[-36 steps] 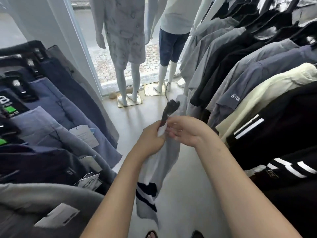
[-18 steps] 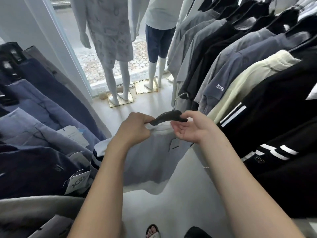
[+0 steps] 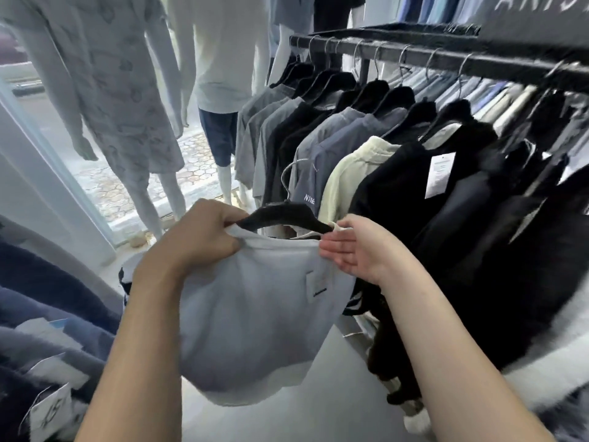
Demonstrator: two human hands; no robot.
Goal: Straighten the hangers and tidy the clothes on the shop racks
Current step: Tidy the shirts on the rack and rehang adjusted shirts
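Head view, shop aisle. At centre, a black curved hanger [image 3: 287, 214] with a thin wire hook is held level in the air, off any rail. It carries a pale grey-white shirt [image 3: 255, 314], which hangs below it toward 6 o'clock.

The left hand [image 3: 204, 239], at 9 o'clock of the hanger, has its fingers clenched round the hanger's left end together with the shirt's shoulder fabric. The right hand [image 3: 353, 250], at 3 o'clock of the hanger, pinches the shirt's other shoulder edge at the hanger's right tip, thumb on top and the fairly straight fingers [image 3: 331, 252] beneath, palm turned up.

From 12 to 3 o'clock runs a black metal clothes rail [image 3: 446, 60]. Its hooks bear a row of hung tops: grey ones, black ones, a blue-grey top with white lettering [image 3: 314, 173], a cream top [image 3: 347, 180], and a black top with a white paper tag [image 3: 441, 175].

At 11 o'clock stand two white mannequins [image 3: 127, 90] before a window. At 8 o'clock lie dark blue denim garments [image 3: 47, 298] with paper tags.
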